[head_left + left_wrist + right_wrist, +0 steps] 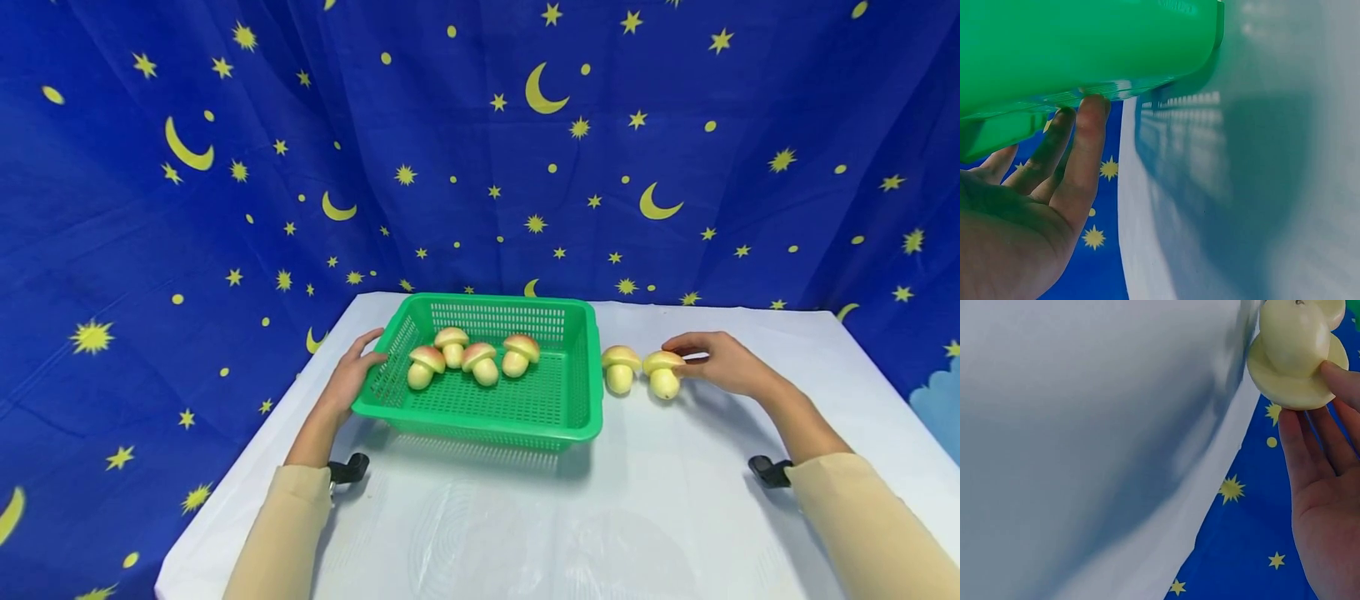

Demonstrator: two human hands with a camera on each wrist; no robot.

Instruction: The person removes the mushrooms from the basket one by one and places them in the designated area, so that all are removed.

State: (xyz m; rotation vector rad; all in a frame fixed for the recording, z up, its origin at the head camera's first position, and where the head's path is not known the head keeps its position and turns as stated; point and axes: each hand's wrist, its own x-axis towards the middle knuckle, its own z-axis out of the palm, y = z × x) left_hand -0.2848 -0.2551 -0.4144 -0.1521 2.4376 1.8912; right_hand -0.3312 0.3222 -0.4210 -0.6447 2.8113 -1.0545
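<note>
A green plastic basket [480, 423] sits on the white table with several toy mushrooms [480, 364] inside, their caps tinged red. At the basket's left end, my left hand [347, 379] holds the rim. In the left wrist view, the fingers [1088, 134] reach up under the rim against the slotted wall. My right hand [720, 362] pinches a pale yellow toy mushroom [663, 375] by its cap, thumb on the stem side and fingers behind, as the right wrist view shows. Another yellow mushroom [620, 369] stands between it and the basket.
The white-covered table [517, 533] runs back to a blue curtain [465, 150] printed with yellow moons and stars. A second curtain side closes off the left. Black wrist mounts [768, 472] sit on both forearms.
</note>
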